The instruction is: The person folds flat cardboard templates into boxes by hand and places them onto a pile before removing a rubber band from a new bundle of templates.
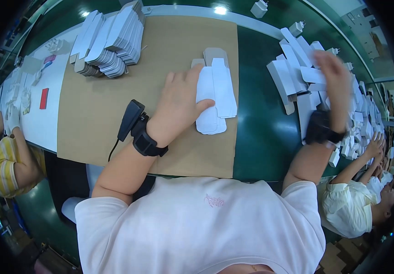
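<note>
On brown cardboard (92, 114), the left grip (181, 98), spread wide, likely steadies flat cartons (224, 91). Right grip (334, 68): blurred by white boxes (283, 77), hold indeterminable.

I see pink script-like lettering (214, 200) | on chest of white shirt (197, 233) | at near side of left hand's fingers (195, 71) | too unclear for me to read
</note>
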{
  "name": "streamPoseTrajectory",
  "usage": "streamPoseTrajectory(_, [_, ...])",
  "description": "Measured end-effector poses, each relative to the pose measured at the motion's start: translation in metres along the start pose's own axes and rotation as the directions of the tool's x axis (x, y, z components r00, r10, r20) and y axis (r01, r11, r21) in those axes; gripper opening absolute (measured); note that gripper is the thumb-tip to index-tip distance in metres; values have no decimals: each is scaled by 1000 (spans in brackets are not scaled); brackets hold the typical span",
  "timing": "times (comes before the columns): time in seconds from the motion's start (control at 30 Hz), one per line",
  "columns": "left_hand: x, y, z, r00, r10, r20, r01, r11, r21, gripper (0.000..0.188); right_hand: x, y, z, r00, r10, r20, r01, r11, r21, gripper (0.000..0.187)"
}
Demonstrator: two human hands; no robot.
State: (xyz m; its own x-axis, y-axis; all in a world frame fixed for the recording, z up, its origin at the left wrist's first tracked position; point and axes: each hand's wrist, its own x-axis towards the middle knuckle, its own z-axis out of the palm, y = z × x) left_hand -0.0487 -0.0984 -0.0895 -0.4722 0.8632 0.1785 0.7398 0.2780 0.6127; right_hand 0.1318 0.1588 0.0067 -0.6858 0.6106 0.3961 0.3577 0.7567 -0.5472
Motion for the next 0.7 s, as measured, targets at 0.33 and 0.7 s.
streamPoseTrajectory(0.33, [0,3,3,979,-202,-2,196,956,-220,73,-39,-67,112,882,-38,469,-16,994,111,32])
streamPoseTrajectory(0.7, [-7,7,3,999,-24,27,36,768,-640,73,-42,-79,103,923,-106,370,-71,898,434,29])
